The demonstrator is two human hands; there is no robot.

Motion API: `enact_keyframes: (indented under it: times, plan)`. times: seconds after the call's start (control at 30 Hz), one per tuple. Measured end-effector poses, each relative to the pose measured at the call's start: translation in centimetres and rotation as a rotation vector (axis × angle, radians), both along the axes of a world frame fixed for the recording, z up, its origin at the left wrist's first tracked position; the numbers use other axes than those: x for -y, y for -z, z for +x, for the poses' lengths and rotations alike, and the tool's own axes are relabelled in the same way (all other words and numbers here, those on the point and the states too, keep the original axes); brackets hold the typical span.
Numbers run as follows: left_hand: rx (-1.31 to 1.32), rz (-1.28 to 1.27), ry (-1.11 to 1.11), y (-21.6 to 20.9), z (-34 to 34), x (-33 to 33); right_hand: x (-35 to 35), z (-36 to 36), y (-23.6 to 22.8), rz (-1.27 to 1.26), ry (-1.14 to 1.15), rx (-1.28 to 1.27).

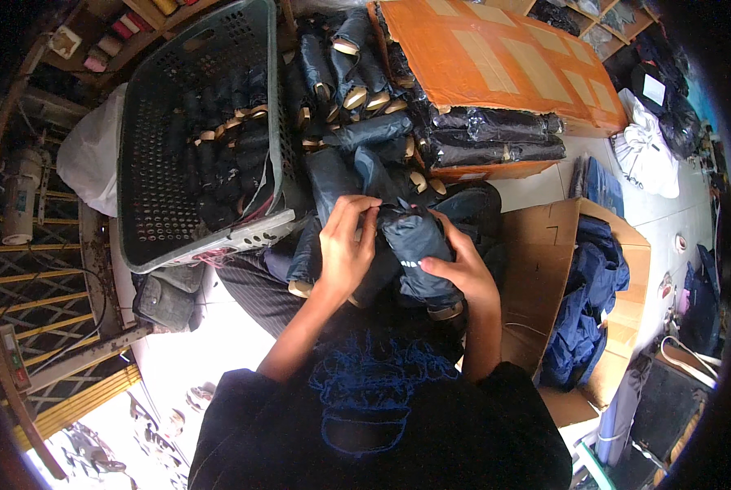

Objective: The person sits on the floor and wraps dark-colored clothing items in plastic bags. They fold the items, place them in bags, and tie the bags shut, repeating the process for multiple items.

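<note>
Many dark rolls (369, 129) (plastic basket (149, 175) alongside)

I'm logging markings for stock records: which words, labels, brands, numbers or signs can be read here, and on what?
Dark rolled bundle in the right hand: short white lettering, which I won't copy out.
White bag: dark marks, too small to read.
White sheet near the black plastic bag: any print is too small to read.

Black top (480, 441), blue outline print (364, 400) on front; dark pinstriped legwear (255, 294).
</note>
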State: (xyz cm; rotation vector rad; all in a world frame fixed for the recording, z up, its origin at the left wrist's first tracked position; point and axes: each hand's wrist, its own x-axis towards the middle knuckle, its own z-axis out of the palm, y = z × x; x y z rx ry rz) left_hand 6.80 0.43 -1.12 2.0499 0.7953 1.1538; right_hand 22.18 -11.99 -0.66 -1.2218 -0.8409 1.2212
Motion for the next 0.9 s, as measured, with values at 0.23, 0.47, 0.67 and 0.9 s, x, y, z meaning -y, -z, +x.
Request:
enact_keyframes:
  times: [0.23, 0.47, 0.67, 0.9]
  plan:
    - [-0.009, -0.170, -0.044, 0.4, -0.2, 1.5, -0.3, -0.6, 1.4, -0.049, -0.005, -0.213]
    - [0.030, -0.252, -0.054, 1.2, -0.5, 2.6, 0.0, -1.0, 2.5, -0.061, 0.006, -0.236]
    - [0.327, -0.646, -0.115, 2.7, -0.3, 2.8, -0.7, -1.1, 0.7, 0.016, 0.031, -0.235]
    - [0.358, -0.590, -0.026, 3.2, -0.4, 3.0, -1.1, -1.2, -0.3, 0.056, -0.124, -0.023]
